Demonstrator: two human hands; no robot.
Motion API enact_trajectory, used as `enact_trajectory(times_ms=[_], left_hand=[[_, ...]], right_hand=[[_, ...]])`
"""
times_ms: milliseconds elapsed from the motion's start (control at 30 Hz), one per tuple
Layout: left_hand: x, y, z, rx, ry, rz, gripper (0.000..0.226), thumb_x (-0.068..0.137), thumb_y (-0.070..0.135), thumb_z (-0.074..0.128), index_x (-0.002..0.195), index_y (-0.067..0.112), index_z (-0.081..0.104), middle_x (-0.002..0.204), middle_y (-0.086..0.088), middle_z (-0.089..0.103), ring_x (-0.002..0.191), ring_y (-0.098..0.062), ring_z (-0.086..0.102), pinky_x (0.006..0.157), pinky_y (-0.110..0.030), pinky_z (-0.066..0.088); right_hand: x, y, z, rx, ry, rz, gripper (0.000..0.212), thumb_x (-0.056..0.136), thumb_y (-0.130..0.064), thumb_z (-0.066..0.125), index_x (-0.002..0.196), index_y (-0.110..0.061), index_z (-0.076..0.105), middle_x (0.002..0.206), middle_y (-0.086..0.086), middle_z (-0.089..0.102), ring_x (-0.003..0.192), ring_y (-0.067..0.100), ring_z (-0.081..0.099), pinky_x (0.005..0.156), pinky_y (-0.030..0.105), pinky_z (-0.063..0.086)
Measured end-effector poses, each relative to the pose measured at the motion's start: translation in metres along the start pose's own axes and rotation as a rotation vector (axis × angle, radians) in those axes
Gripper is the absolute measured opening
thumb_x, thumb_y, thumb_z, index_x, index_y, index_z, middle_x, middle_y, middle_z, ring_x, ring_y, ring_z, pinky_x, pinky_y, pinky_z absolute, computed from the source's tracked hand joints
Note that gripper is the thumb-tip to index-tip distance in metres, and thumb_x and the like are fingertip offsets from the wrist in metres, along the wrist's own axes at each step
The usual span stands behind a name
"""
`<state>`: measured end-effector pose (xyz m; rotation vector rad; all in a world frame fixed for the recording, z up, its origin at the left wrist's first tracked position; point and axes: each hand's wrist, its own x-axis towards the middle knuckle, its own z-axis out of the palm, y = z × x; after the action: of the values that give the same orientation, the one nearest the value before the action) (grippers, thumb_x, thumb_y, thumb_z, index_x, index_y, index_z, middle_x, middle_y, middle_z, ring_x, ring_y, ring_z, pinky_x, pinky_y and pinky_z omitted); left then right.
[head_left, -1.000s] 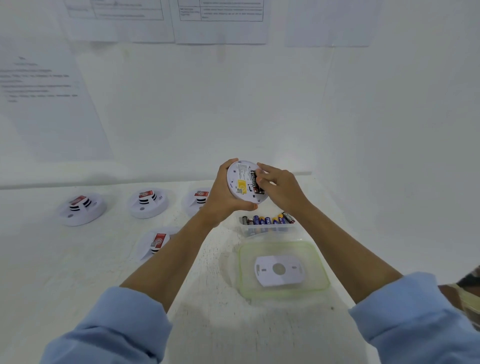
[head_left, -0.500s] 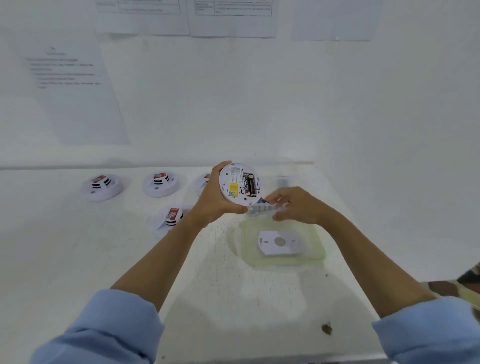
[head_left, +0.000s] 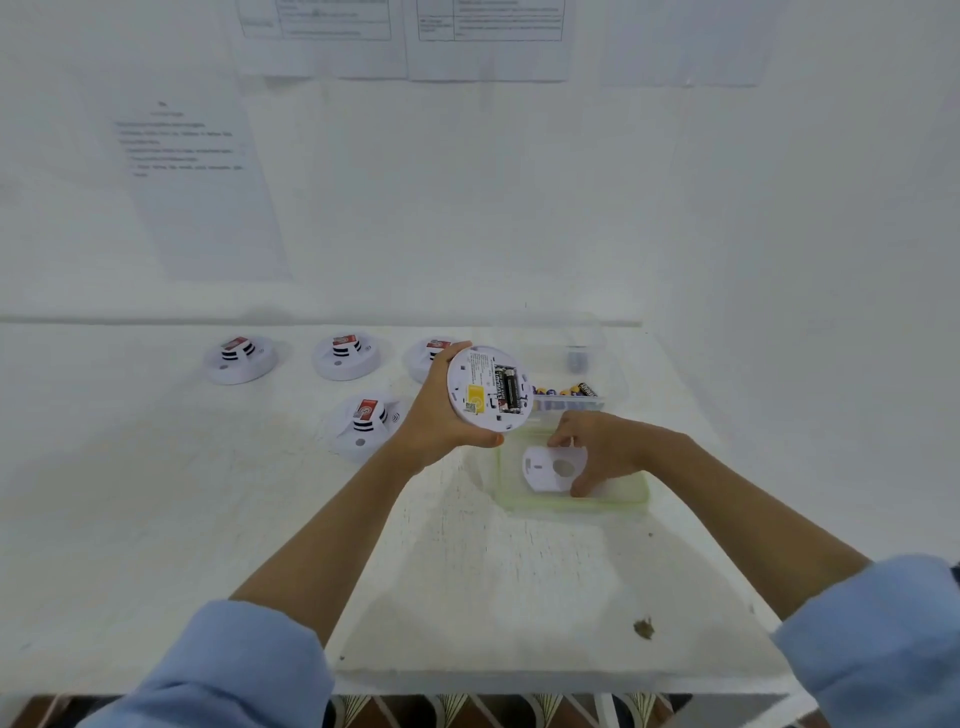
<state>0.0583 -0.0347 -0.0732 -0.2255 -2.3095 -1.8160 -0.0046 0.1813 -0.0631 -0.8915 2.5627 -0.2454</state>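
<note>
Batteries (head_left: 506, 392) sit loaded in the smoke detector (head_left: 475, 387), gripped above the desk (head_left: 260, 519) by the left hand (head_left: 441, 421); the right hand (head_left: 610, 452) pinches the mounting plate (head_left: 543, 470) in the green tray (head_left: 626, 499); fitting it is left.

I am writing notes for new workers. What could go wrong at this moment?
The left hand holds the smoke detector tilted with its battery bay uncovered, so the batteries might slip out.
The right hand pinches the mounting plate by its edges inside the green tray; it may slip.
</note>
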Motion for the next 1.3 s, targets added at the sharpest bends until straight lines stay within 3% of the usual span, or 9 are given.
enact_trajectory(times_ms=[100, 200, 333, 433, 533, 800, 967, 1167, 1300], left_hand=[[0.007, 0.001, -0.003, -0.014, 0.011, 0.011, 0.099, 0.044, 0.001, 0.079, 0.129, 0.019, 0.033, 0.121, 0.010, 0.044, 0.108, 0.002, 0.049, 0.081, -0.021, 0.053], [0.020, 0.000, -0.008, -0.017, 0.020, 0.028, 0.097, 0.043, 0.002, 0.081, 0.124, 0.027, 0.034, 0.124, 0.001, 0.044, 0.111, -0.005, 0.049, 0.080, -0.020, 0.053], [0.047, -0.003, -0.005, -0.009, -0.017, 0.053, 0.103, 0.048, -0.009, 0.084, 0.134, 0.013, 0.032, 0.126, -0.002, 0.046, 0.111, -0.008, 0.051, 0.076, -0.018, 0.052], [0.069, -0.004, -0.002, 0.076, -0.060, 0.094, 0.094, 0.046, 0.007, 0.088, 0.127, 0.002, 0.039, 0.117, -0.008, 0.052, 0.098, 0.003, 0.053, 0.077, -0.013, 0.047], [0.082, -0.004, 0.000, 0.018, -0.070, 0.113, 0.097, 0.049, -0.010, 0.085, 0.132, 0.004, 0.035, 0.124, -0.004, 0.048, 0.100, 0.014, 0.052, 0.077, -0.007, 0.045], [0.107, -0.011, -0.003, -0.078, -0.158, 0.086, 0.096, 0.050, -0.008, 0.076, 0.132, 0.015, 0.031, 0.125, 0.006, 0.045, 0.105, 0.006, 0.054, 0.075, -0.017, 0.051], [0.113, -0.010, -0.003, -0.091, -0.169, 0.070, 0.097, 0.049, -0.009, 0.075, 0.131, 0.019, 0.031, 0.122, 0.008, 0.045, 0.100, 0.010, 0.055, 0.071, -0.017, 0.053], [0.115, -0.010, -0.003, -0.085, -0.120, 0.101, 0.096, 0.047, -0.008, 0.076, 0.130, 0.015, 0.033, 0.122, 0.005, 0.046, 0.101, 0.006, 0.053, 0.073, -0.018, 0.052], [0.111, -0.015, 0.001, -0.092, -0.048, 0.117, 0.098, 0.047, -0.006, 0.077, 0.131, 0.012, 0.031, 0.122, 0.004, 0.046, 0.101, 0.007, 0.053, 0.075, -0.015, 0.050]], right_hand=[[-0.006, 0.004, -0.017, 0.055, 0.094, -0.016, 0.063, 0.067, -0.019, 0.078, 0.124, -0.014, 0.051, 0.111, -0.004, 0.045, 0.101, 0.014, 0.047, 0.083, 0.023, 0.042], [-0.012, 0.009, -0.055, 0.224, 0.309, -0.098, 0.058, 0.064, -0.010, 0.080, 0.117, -0.013, 0.058, 0.110, 0.002, 0.053, 0.096, 0.013, 0.052, 0.079, 0.019, 0.043], [0.002, -0.010, -0.085, 0.279, 0.473, -0.231, 0.061, 0.062, -0.009, 0.081, 0.117, -0.017, 0.057, 0.105, -0.005, 0.051, 0.090, 0.000, 0.050, 0.079, 0.014, 0.040], [0.025, -0.029, -0.088, 0.253, 0.477, -0.287, 0.065, 0.063, -0.011, 0.080, 0.122, -0.016, 0.055, 0.105, -0.002, 0.046, 0.095, 0.009, 0.048, 0.083, 0.019, 0.041], [0.046, -0.031, -0.087, 0.204, 0.483, -0.280, 0.075, 0.058, -0.025, 0.075, 0.129, -0.018, 0.051, 0.104, -0.001, 0.042, 0.099, 0.012, 0.042, 0.078, 0.018, 0.039], [0.069, -0.014, -0.088, 0.191, 0.454, -0.273, 0.070, 0.069, -0.014, 0.077, 0.132, -0.017, 0.048, 0.105, -0.008, 0.034, 0.103, 0.009, 0.035, 0.081, 0.015, 0.034], [0.072, -0.009, -0.097, 0.147, 0.386, -0.301, 0.065, 0.074, -0.014, 0.074, 0.133, -0.016, 0.047, 0.113, -0.003, 0.032, 0.111, 0.013, 0.033, 0.091, 0.022, 0.038], [0.073, -0.001, -0.096, 0.185, 0.403, -0.339, 0.062, 0.081, -0.011, 0.068, 0.137, -0.016, 0.042, 0.119, 0.001, 0.033, 0.114, 0.012, 0.030, 0.086, 0.002, 0.029], [0.076, 0.000, -0.088, 0.271, 0.459, -0.374, 0.058, 0.080, -0.009, 0.069, 0.134, -0.009, 0.046, 0.116, 0.000, 0.035, 0.113, 0.012, 0.034, 0.088, -0.002, 0.029]])
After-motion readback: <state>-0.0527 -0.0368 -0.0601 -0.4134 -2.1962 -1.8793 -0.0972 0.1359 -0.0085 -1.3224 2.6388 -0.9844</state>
